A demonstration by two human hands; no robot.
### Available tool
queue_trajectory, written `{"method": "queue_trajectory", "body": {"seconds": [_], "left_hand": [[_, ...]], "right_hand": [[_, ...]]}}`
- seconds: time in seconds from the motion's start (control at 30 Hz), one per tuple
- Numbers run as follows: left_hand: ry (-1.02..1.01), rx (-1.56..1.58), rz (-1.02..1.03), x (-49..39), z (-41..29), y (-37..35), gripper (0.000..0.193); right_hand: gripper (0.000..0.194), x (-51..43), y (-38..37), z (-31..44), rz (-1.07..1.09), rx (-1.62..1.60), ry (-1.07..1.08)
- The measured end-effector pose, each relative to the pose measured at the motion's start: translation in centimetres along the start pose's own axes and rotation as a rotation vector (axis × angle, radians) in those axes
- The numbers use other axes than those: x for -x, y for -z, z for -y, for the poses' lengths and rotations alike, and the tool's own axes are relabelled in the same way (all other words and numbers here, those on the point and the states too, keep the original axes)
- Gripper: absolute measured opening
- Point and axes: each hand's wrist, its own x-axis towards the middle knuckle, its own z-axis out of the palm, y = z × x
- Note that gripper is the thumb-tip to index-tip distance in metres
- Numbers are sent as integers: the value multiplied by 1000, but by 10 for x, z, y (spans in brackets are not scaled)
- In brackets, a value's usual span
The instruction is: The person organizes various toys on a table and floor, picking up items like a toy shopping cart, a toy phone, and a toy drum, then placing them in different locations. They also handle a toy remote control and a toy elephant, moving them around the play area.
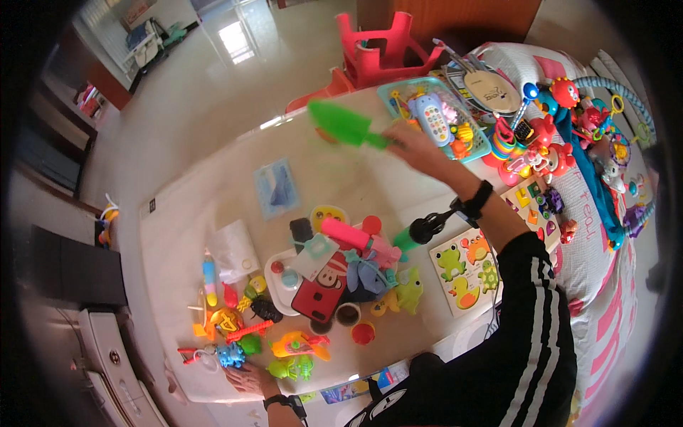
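Observation:
My right hand grips the handle of a green plastic toy shovel. The shovel is blurred and held above the far part of the table, its blade pointing left. At the near left edge of the table, my left hand rests with fingers spread, close beside a blue toy animal. Whether its fingertips touch that toy is hard to see. Near this hand lie a green toy turtle, an orange-yellow toy and a ring of white cord.
A teal basket of toys stands at the far right, beside a red plastic stool. Mid-table hold a red phone case, a pink toy cylinder and small cups. An animal puzzle board lies under my right arm.

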Motion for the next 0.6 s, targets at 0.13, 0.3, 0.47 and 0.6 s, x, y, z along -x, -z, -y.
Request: {"method": "queue_trajectory", "body": {"seconds": [0.13, 0.3, 0.47, 0.6], "left_hand": [[-13, -6, -32, 0, 5, -6, 53], [-2, -15, -9, -1, 6, -6, 53], [3, -49, -12, 0, 3, -3, 53], [-22, 37, -22, 1, 3, 0, 54]], "right_hand": [[33, 19, 72, -76, -442, 320, -222], [41, 72, 60, -165, -313, 512, -440], [53, 95, 58, -190, -212, 439, -499], [47, 101, 71, -188, -149, 303, -574]]}}
